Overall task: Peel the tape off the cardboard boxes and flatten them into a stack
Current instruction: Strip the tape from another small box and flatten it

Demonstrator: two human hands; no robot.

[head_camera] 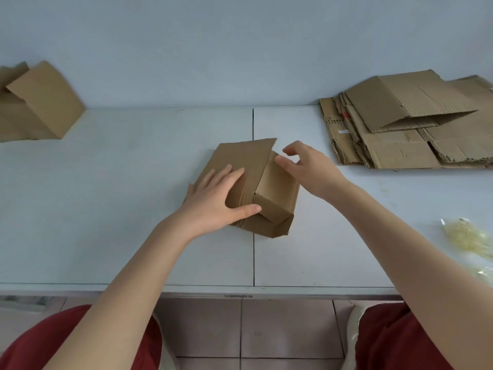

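Note:
A small brown cardboard box (pixel 272 188) lies partly folded in the middle of the white table (pixel 106 196), one flap raised toward the wall. My left hand (pixel 216 198) rests flat on its left panel, fingers straight, thumb along the near edge. My right hand (pixel 306 166) hovers at the box's far right corner, fingers loosely bent, thumb tip touching the cardboard, nothing held. A stack of flattened boxes (pixel 405 129) lies at the back right against the wall.
More unflattened cardboard boxes (pixel 40 102) stand at the back left by the wall. A crumpled heap of peeled clear tape (pixel 466 236) sits near the right edge. The table's front edge runs just above my knees.

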